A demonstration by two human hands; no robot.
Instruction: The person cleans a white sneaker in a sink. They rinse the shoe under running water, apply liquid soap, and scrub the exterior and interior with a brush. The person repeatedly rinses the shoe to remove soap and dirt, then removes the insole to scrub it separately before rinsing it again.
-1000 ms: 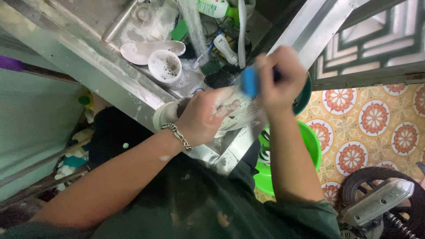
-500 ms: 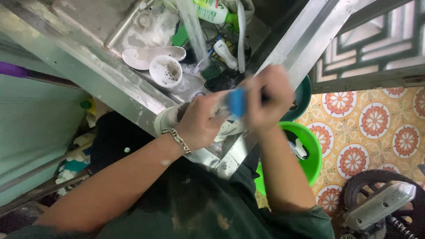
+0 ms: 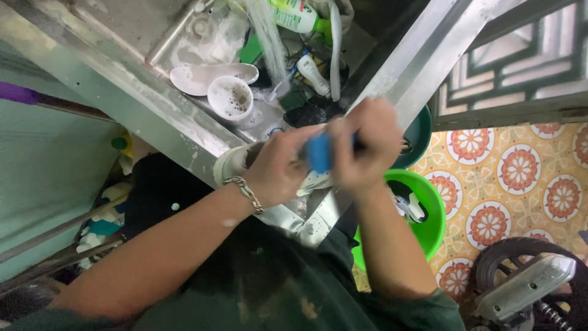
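Over the steel sink (image 3: 122, 98), which runs slantwise across the upper left of our view, we work with both hands just above its near edge. Beyond that edge lies the tiled floor (image 3: 527, 165) with its orange flower pattern, and on it stands a green basin (image 3: 429, 214) just beside our right forearm, with a darker green basin (image 3: 422, 138) partly hidden behind our right hand. At the lower right corner we see a dark wheel (image 3: 514, 260) and a grey metal part over it.

Our left hand (image 3: 282, 165), with a metal chain bracelet (image 3: 244, 191) at the wrist, is curled around a pale cup-like thing (image 3: 231, 164) whose shape we cannot make out fully. Our right hand (image 3: 367, 144) is clamped on a blue sponge (image 3: 320, 152), which sits between the 2 hands and touches both. Motion blur softens both hands.

Inside the sink we see a white oval plate (image 3: 196, 76), and touching it a white bowl (image 3: 229, 98) speckled with dark bits. A stream of water (image 3: 269, 30) falls into the sink behind them. A green and white bottle (image 3: 300, 15) lies at the top, near a white hose (image 3: 335, 55).
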